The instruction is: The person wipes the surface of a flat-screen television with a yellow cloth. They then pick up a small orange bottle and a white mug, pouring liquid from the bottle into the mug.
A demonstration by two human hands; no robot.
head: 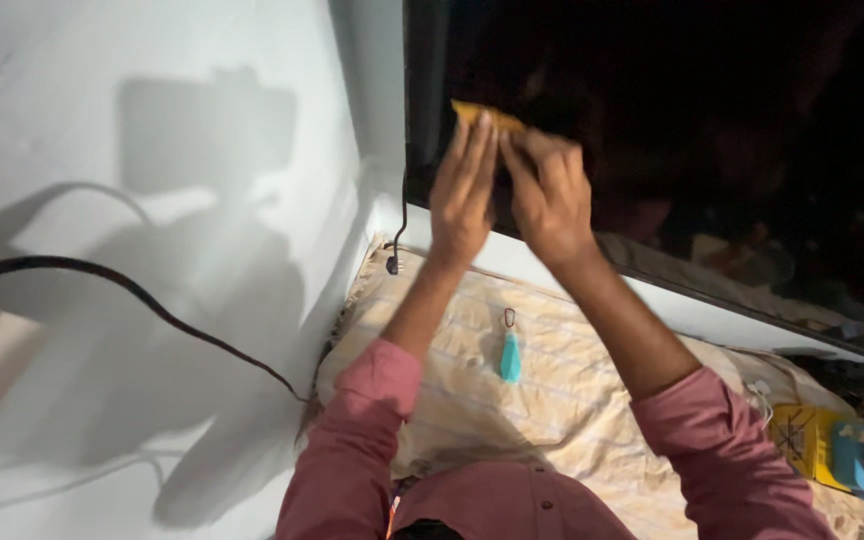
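Black cable (132,290) draped over white wall, well left of dark screen (672,130). Left hand (462,195) raised flat against screen, fingers extended, tips pinning yellow cloth (487,115). Right hand (550,195) just beside, fingers curled on the same cloth (grip itself partly hidden). Cloth judged light, soft, limp; best bunched by folded edge. Below screen, teal keychain (510,355) on striped bedsheet (572,400); yellow box (802,440) farther right.

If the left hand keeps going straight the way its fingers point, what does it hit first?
Most likely the yellow cloth at the left hand's fingertips, then the dark screen behind it; how close the hand is to the screen is unclear.
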